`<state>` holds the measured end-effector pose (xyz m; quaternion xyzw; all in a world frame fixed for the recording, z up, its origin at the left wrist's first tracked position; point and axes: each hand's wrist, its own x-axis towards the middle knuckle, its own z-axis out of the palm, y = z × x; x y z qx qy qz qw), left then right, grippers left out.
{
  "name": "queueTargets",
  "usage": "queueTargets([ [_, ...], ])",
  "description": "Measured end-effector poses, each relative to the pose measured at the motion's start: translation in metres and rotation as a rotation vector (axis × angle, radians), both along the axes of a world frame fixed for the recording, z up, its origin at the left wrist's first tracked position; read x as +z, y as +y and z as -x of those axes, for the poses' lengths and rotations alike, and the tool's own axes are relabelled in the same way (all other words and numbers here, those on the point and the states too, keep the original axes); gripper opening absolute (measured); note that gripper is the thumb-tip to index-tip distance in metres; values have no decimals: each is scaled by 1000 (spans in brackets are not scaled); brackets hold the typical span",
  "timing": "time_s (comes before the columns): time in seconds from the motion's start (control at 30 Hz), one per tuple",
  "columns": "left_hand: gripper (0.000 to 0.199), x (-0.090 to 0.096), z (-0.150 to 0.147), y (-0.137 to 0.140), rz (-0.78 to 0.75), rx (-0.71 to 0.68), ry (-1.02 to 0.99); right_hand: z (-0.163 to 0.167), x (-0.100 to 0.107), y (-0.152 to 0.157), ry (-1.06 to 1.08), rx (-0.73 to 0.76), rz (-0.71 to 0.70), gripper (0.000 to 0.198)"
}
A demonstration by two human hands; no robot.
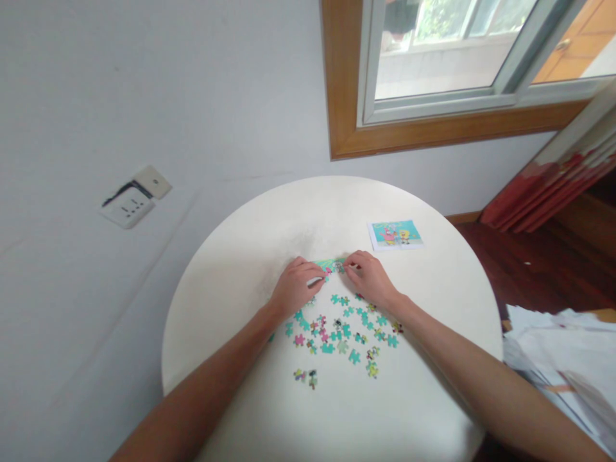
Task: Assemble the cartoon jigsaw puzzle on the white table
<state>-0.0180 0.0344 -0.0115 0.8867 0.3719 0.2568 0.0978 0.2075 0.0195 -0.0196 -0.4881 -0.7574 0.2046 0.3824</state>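
On the table [216,282], left hand [297,286] and right hand [369,277] touch puzzle pieces [329,270].

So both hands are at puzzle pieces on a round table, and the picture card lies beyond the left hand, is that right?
Not quite: the head view shows the picture card beyond the right hand, not the left hand.

Loose jigsaw pieces [354,356] are mostly turquoise, others pink or yellow. The puzzle strip [327,264] shows green, turquoise and pink. The cartoon picture card [395,235] has a turquoise ground with one pink and one yellow figure. The bench [216,276] is white, smudged grey; the curtain [529,199], red and cream; the floor [543,263], dark reddish brown.
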Motion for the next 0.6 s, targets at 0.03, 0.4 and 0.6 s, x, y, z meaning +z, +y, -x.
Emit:
queueTargets([
  [0.03, 12, 0, 0, 0, -1, -2, 5, 0, 0, 0, -1, 0, 2, 13],
  [0.4, 12, 2, -2, -3, 24, -37, -49, -15, 6, 8, -2, 14, 27, 14],
  [0.6, 13, 3, -1, -7, 97, -111, -18, -44, 28, 3, -179, 284, 258, 12],
])
